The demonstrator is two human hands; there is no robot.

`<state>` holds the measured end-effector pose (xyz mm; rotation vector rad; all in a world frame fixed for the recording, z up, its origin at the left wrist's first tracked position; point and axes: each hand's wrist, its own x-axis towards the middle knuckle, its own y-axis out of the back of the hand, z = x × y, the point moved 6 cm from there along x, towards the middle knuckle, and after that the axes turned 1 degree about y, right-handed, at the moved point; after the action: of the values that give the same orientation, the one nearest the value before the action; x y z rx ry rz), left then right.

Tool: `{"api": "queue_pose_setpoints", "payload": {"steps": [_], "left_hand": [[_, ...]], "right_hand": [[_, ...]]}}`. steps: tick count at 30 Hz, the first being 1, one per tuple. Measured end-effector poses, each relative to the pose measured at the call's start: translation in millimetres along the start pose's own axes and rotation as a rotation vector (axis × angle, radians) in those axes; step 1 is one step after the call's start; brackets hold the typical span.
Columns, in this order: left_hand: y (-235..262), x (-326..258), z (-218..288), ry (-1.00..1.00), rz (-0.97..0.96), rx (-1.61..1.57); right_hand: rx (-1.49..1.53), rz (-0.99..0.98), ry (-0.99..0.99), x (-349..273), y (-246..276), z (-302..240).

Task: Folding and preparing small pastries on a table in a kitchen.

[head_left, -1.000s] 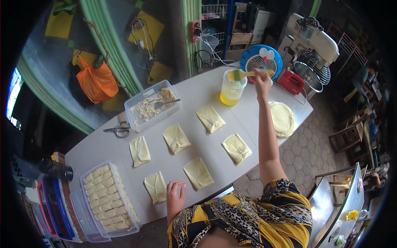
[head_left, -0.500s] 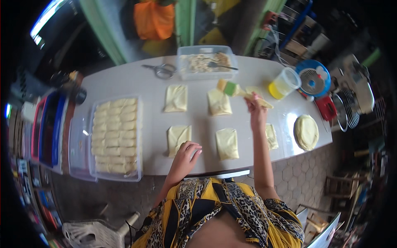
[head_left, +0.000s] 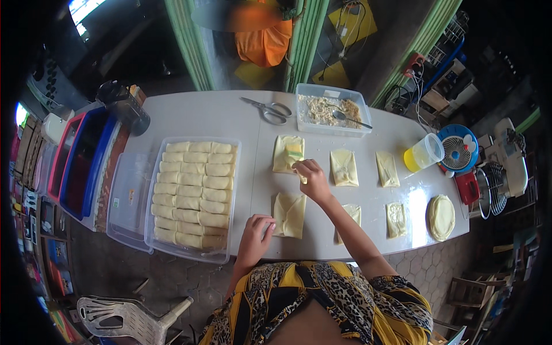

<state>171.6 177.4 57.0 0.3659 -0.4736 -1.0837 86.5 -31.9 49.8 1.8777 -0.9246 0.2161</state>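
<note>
My right hand [head_left: 310, 177] is closed around a pastry brush [head_left: 295, 154] with a green band and pale yellow bristles. The brush rests on the far-left folded dough sheet [head_left: 280, 145]. My left hand [head_left: 255, 237] hovers at the left edge of the near-left dough sheet [head_left: 291, 214], empty, its thumb apart from loosely bent fingers. More folded dough pieces lie to the right, among them a far-middle one [head_left: 344, 168] and a far-right one [head_left: 387, 168]. My right forearm partly covers the near-middle piece [head_left: 354, 214].
On the left stands a clear tub [head_left: 150, 227] packed with rolled dough, beside its lid [head_left: 123, 201]. Scissors [head_left: 273, 112] and a filling box [head_left: 332, 131] with a spoon are at the back. Rightward are a jug of yellow liquid [head_left: 424, 153], stacked dough rounds [head_left: 441, 217] and a blue fan [head_left: 458, 148].
My right hand has carried the brush leftward, from above the far-middle dough piece down onto the far-left one. My left hand stays near the near-left piece. The view has shifted.
</note>
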Motion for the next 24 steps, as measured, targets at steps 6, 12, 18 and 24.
{"api": "queue_pose_setpoints", "payload": {"steps": [6, 12, 18, 24], "left_hand": [[-1.6, 15.3, -9.0, 0.034, -0.019, -0.026], [-13.4, 26.6, 2.7, -0.006, -0.085, -0.032], [-18.8, 24.0, -7.6, -0.012, -0.106, -0.01], [-16.0, 4.1, -19.4, 0.085, -0.16, 0.031]], "right_hand": [[0.045, 0.065, 0.004, 23.2, 9.0, -18.2], [-0.048, 0.065, -0.021, 26.3, -11.8, 2.0], [0.085, 0.076, 0.033, 11.6, -2.2, 19.6], [0.845, 0.323, -0.654, -6.8, 56.1, 42.1]]}}
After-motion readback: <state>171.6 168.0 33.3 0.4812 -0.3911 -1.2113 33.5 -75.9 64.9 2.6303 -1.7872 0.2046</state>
